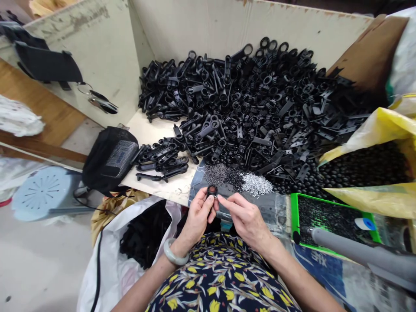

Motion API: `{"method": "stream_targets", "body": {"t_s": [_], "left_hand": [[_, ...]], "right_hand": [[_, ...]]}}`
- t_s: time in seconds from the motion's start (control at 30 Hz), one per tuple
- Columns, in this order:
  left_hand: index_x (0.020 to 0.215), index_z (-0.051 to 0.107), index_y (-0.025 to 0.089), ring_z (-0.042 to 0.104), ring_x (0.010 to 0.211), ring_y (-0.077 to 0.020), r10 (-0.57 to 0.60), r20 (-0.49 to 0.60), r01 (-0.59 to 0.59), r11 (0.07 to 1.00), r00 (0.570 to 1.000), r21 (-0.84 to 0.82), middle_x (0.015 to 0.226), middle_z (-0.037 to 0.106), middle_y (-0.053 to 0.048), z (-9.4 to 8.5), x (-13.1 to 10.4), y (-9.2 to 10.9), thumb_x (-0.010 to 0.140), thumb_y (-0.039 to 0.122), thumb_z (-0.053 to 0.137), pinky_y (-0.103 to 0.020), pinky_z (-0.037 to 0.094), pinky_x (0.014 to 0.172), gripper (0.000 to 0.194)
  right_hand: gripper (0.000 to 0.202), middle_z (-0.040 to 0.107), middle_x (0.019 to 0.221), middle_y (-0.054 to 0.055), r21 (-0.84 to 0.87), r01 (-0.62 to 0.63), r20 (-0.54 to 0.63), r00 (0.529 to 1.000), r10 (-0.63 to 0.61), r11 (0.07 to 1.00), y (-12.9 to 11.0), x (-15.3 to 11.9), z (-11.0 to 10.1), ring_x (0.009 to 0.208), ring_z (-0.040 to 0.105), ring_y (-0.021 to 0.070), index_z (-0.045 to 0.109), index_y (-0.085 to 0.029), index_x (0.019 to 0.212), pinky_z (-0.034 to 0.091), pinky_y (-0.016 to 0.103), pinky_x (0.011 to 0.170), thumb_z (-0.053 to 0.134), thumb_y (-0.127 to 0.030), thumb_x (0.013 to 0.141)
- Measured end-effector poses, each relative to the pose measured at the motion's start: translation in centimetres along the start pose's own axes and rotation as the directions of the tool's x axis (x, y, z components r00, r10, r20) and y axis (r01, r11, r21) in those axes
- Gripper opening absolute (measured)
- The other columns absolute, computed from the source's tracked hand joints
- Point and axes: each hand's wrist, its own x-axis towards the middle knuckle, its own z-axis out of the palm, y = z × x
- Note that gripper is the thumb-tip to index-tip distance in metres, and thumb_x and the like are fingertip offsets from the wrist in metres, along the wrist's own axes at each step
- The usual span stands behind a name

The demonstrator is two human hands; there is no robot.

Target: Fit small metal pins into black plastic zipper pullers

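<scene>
- The table (172, 189) is seen as a pale board, bare at its left and near-left edge and closed off by a scuffed left panel (107, 47) and a far panel (227, 26).
- Most of its surface is covered by a heap of black parts (240, 99), rings and long levers mixed together; a smaller group of levers (162, 158) is spread at the near left.
- Near the middle, a pile of silver pins (256, 184) and a pile of small greyish pieces (216, 174) are laid out side by side.
- A black ring part (212, 189) is held just before these piles, above the near edge, pinched in the fingers of the left hand (199, 212). The right hand (247, 214) is held close beside it, forefinger extended; whether anything is gripped there cannot be told.
- At the right, a green tray (294, 212) is filled with tiny black bits, and black beads are contained in a yellow bag (367, 130).
- At the left, a black pouch (110, 158) is set on the table's edge; beyond it, a light-blue stool (42, 190) is seen above a grey floor (32, 260).
</scene>
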Motion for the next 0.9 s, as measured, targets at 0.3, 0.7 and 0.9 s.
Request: {"method": "stream_targets", "body": {"t_s": [0.3,0.7,0.9], "left_hand": [[0.118,0.052,0.022,0.044,0.050,-0.0028,-0.025,0.093,0.021,0.999,0.995,0.041,0.080,0.056,0.005,-0.1,-0.3,0.4,0.100,0.043,0.060,-0.016,0.032,0.047,0.029],[0.119,0.051,0.022,0.040,0.046,-0.0025,0.004,0.065,-0.008,0.997,0.998,0.072,0.079,0.054,0.005,-0.4,-0.8,-0.8,0.100,0.046,0.058,-0.017,0.030,0.044,0.031],[0.120,0.050,0.022,0.040,0.047,-0.0023,0.004,0.047,-0.007,0.998,0.999,0.065,0.078,0.053,0.006,-0.3,-0.9,-1.2,0.101,0.045,0.057,-0.016,0.029,0.044,0.030]], "right_hand": [[0.049,0.067,0.103,0.007,-0.140,0.060,0.041,0.998,-0.055,0.988,0.5,-0.3,-0.5,0.085,0.066,0.0150,0.056,-0.023,0.146,0.058,0.025,0.074,0.037,-0.007,0.103],[0.054,0.066,0.104,0.008,-0.192,0.087,0.089,0.994,-0.071,0.978,0.3,-0.8,-0.1,0.086,0.066,0.0162,0.053,-0.022,0.148,0.059,0.027,0.074,0.037,-0.004,0.100],[0.051,0.065,0.104,0.007,-0.077,0.049,0.051,0.998,-0.045,0.996,0.3,-0.9,0.2,0.082,0.066,0.0152,0.054,-0.025,0.147,0.059,0.027,0.073,0.036,-0.007,0.103]]}}
